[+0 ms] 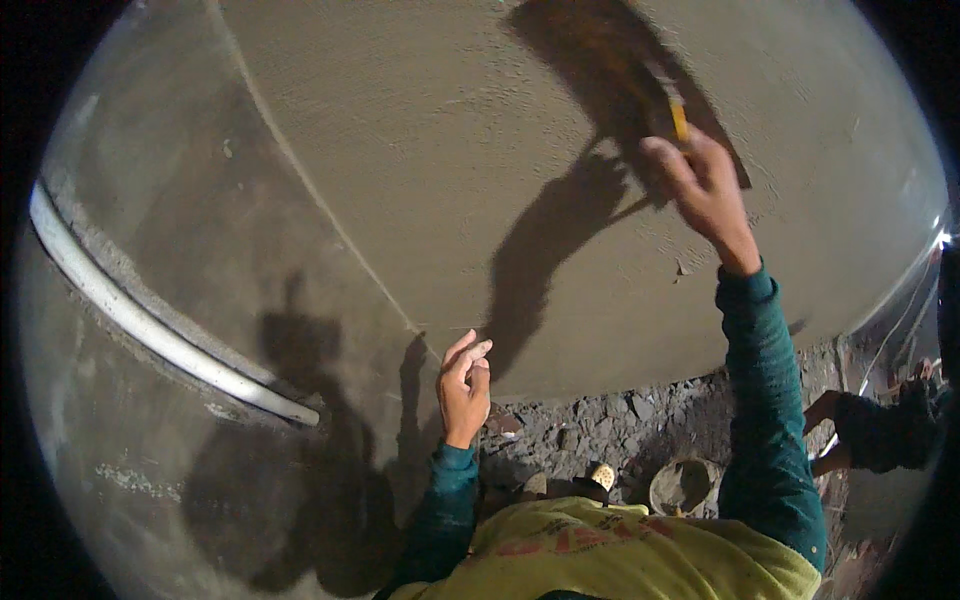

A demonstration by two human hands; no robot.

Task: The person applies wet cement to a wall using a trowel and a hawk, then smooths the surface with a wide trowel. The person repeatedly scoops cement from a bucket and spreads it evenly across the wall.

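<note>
Hands are held well apart. The trowel is gripped by its handle in the right hand; some blur is seen there. Its long brown blade is held at the plaster; whether it is pressed flat cannot be told. The left hand, below and left of the trowel, is empty, fingers part bent; contact with the plaster cannot be told. Both arms are covered by green sleeves. A shadow is cast just below and left of the trowel. Ridges are marked in the plaster beside the blade. Farther left of the trowel, a white pipe is set in a groove. Well below the trowel, rubble is strewn and a bucket is stood. Lower right of it, another person's dark clothing is partly seen.
</note>
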